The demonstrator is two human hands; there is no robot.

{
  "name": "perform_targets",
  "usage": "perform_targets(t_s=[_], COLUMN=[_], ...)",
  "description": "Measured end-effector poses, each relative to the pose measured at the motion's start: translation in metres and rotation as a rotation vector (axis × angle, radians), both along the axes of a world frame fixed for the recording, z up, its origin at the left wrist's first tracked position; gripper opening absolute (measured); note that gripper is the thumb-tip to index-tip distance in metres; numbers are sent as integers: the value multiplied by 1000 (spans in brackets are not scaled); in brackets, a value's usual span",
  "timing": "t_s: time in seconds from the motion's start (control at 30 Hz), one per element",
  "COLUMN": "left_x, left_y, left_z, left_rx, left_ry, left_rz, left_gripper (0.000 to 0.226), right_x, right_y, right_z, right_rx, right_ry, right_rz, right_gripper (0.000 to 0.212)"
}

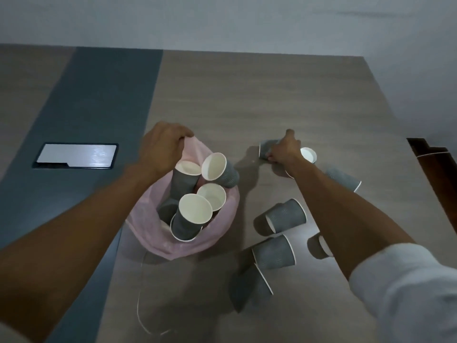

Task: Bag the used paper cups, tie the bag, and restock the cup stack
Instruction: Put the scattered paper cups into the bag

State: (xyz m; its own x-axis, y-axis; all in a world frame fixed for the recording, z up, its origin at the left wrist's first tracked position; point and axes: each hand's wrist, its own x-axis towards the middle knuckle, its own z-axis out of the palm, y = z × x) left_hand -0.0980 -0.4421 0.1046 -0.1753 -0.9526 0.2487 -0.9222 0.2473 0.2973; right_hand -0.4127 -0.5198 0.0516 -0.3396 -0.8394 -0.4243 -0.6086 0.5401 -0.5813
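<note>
Left hand point(162, 147): fingers curled round the far rim of the pink plastic bag point(153, 231), gripping it and holding the mouth up.
Pink plastic bag: stands open on the wooden table point(247, 95), mouth toward the camera.
Cups in the bag point(195, 214): several grey paper cups with white insides, tilted against one another, some rims above the bag's edge.
Right hand point(284, 152): reached out right of the bag, fingers wrapped round a grey cup on its side point(265, 148); the grip looks closed.
White-rimmed cup point(309, 154): just right of that hand, partly hidden by the wrist.
Loose cups point(284, 216): about five lie tipped over right of the bag, near the right forearm.
Table hatch point(76, 155): set in the dark strip left of the bag.
</note>
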Motion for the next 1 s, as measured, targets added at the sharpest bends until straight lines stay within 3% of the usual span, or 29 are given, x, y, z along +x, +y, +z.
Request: perform_targets(t_s=[0.07,0.17,0.3,0.47,0.57,0.63,0.8,0.87,0.93,1.0], left_x=[-3,0,7,13,21,28,36,34,35,38], left_y=[2,3,5,11,8,4,-1,0,2,2], left_z=[-1,-7,-13,-1,12,20,30,29,27,23], left_rx=[-10,11,15,30,180,294,388,382,366,355], left_ry=[14,-17,-78,-47,127,187,60,22,11,10], left_rz=[1,-6,-9,-49,-77,-89,-170,-184,-181,-178], left_gripper=[29,30,34,30,30,33,45,46,46,46], right_x=[-4,3,24,62,90,105,126,121,108,87], right_y=[-16,-18,-5,41,82,103,127,126,117,107], right_z=[-17,-27,0,57,75,69,52,50,42,28], right_rx=[44,-28,-358,-638,-538,-457,-329,-322,-410,-407], right_ry=[-96,-160,-82,-581,-716,-735,-513,-506,-514,-368], right_rz=[-56,-45,-34,114,423,550,790,699,379,93], right_gripper=[26,36,22,15,35,36,21,24,25,22])
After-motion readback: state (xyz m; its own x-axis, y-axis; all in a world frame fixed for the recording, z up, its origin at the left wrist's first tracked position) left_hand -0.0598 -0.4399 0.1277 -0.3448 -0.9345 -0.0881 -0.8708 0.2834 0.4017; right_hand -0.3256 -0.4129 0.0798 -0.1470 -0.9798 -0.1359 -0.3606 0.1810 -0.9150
